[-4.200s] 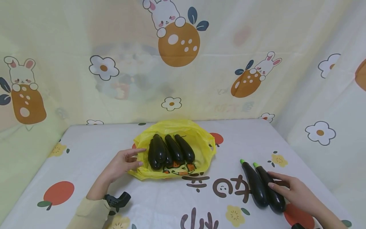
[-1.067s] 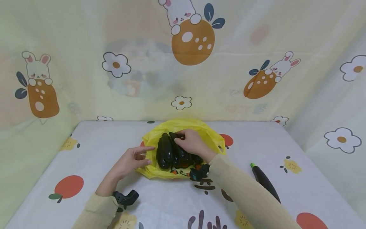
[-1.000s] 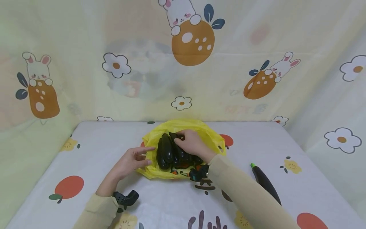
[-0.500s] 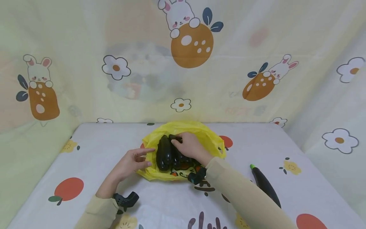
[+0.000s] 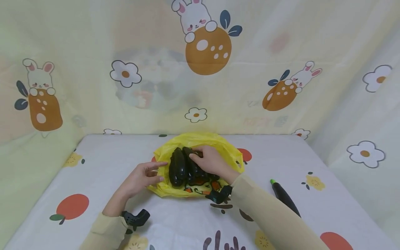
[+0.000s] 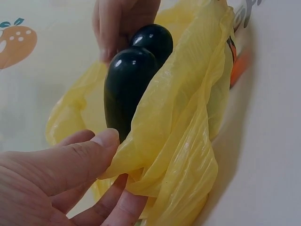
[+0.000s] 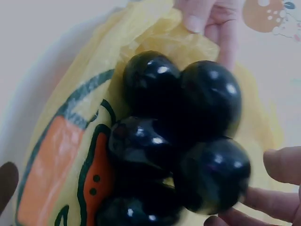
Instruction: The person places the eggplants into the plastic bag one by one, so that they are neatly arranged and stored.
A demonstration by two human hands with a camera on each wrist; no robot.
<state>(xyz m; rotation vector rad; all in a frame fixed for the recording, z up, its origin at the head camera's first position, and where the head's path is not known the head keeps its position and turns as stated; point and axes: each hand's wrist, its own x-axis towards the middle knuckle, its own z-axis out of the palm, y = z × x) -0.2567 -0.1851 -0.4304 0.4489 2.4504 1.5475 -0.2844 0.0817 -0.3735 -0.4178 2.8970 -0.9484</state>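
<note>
A yellow plastic bag [image 5: 229, 156] lies with its mouth spread, holding several glossy dark eggplants [image 5: 178, 168] side by side. My left hand [image 5: 143, 178] pinches the bag's left rim; in the left wrist view the thumb [image 6: 80, 162] presses on the film with fingers behind it. My right hand [image 5: 212, 161] is inside the bag, over the stem ends of the eggplants on the right. In the right wrist view its thumb and fingers are spread beside the uppermost eggplant [image 7: 214, 176], a gap showing at the thumb. The hand hides that eggplant's stem end in the head view.
One more eggplant [image 5: 284, 196] with a green tip lies on the table to the right, partly behind the right sleeve [image 5: 268, 211]. A printed white cloth [image 5: 175, 222] covers the table. Patterned curtains [image 5: 150, 34] close off the back and sides.
Two eggplants lay at the right 4.2 s ago; my right hand has since carried one into the bag. Lately it has shifted slightly right and its grip has loosened. My left hand stays put.
</note>
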